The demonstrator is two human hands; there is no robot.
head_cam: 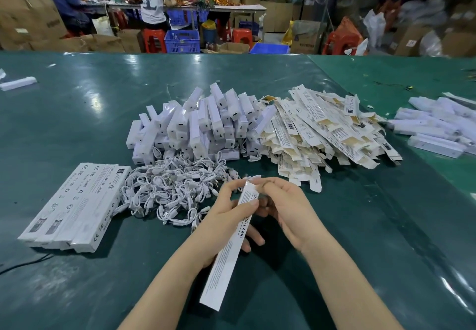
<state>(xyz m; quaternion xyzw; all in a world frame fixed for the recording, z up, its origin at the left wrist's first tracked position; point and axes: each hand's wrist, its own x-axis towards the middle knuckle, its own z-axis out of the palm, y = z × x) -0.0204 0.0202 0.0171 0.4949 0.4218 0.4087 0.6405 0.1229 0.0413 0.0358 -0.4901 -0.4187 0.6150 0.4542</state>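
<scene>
While left hand (221, 216) and right hand (288, 206) pinch its top, slim white black-lettered box (226, 260).

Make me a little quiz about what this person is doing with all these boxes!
1. True or false: the left hand and the right hand both hold the long white box.
2. Which pile lies nearest the hands? A) white cables B) scissors C) cups
3. Fill in: the row of closed boxes lies on the person's ____ side.
Key: 1 true; 2 A; 3 left.
</scene>
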